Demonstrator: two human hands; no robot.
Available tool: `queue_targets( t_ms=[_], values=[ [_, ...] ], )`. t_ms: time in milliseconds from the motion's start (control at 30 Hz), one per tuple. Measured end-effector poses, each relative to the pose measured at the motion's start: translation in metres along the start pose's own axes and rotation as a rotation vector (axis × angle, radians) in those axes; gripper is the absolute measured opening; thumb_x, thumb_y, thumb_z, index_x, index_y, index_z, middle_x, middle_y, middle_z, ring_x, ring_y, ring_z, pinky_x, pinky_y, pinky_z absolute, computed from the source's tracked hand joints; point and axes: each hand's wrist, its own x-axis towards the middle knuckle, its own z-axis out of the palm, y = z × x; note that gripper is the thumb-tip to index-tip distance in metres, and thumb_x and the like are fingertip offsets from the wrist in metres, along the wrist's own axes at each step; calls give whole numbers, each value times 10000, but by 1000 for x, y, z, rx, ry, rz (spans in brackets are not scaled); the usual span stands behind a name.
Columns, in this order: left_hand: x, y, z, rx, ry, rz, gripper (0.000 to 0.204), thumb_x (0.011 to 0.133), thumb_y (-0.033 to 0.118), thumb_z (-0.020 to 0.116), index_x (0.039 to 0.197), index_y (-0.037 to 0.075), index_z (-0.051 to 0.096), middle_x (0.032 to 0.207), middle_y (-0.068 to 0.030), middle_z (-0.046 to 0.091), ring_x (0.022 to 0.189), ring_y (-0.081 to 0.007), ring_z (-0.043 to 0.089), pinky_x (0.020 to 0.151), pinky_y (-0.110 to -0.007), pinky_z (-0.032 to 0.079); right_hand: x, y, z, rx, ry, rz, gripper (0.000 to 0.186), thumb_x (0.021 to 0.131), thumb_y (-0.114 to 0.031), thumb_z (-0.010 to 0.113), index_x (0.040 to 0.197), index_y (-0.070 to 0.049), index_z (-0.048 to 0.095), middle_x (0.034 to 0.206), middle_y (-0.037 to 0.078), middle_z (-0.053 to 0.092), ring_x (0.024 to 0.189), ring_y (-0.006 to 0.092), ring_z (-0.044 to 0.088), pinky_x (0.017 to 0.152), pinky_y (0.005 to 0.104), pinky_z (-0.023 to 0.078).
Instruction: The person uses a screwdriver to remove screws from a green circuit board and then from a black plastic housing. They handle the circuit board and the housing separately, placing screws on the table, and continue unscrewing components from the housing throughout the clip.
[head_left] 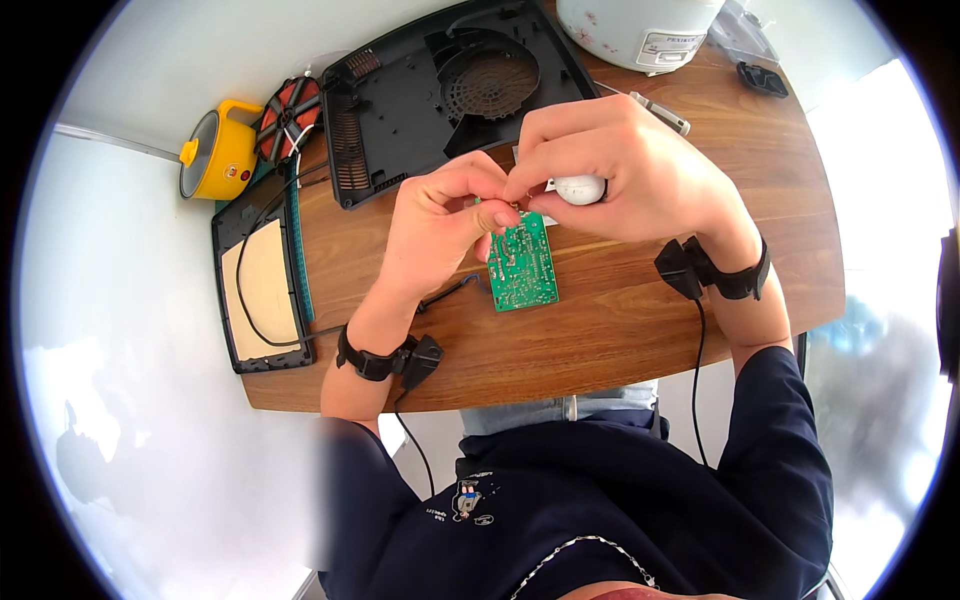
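Observation:
A green circuit board [523,265] is held over the wooden table, its solder side facing up. My left hand [440,215] is closed on the board's far left corner between thumb and fingers. My right hand [620,170] is closed too, its fingertips meeting the left ones at the board's far edge. A white rounded object like a tool handle [578,189], dark at one end, is tucked in the right hand's grip. Whatever is pinched between the fingertips is hidden. Dark wires [450,293] lie beside the board's left edge.
A black plastic housing [400,110] with a round grille lies behind my hands. A red-and-black coil [288,120], a yellow pot [222,155] and a black-framed panel [265,285] are at left. A white appliance [635,30] and a grey-handled tool [662,114] are far right. Cables trail from my wrist straps.

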Motion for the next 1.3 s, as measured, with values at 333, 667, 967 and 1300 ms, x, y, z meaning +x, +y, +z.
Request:
queue_targets(
  t_ms=[333,667,967,1300],
  values=[
    [0,-1,1,70,37,-30,49,900,6,761,886,-18,720,909,-15,616,697,-68,600,491,-201,484,3,2,2,14,-60,55,109,818,-63,776,923,-84,761,819,66,669,771,294,667,676,372,537],
    [3,-4,2,178,27,-15,146,929,100,769,884,3,670,936,5,599,697,-49,577,512,-195,476,1,12,4,-57,-44,26,83,799,-39,780,862,-45,727,810,71,676,729,273,663,644,345,528],
    [2,-5,1,237,-56,5,123,966,98,723,917,3,662,963,-3,604,717,-54,576,528,-194,464,-1,11,4,-40,-89,9,119,772,-13,777,862,-47,708,796,65,660,700,266,644,622,345,508],
    [-2,-2,-5,204,7,-6,226,1059,227,622,958,45,708,831,17,609,712,-49,577,539,-187,454,-9,15,-59,-357,106,276,63,861,-56,748,896,-22,707,823,49,695,737,172,638,706,294,519]
  ],
)
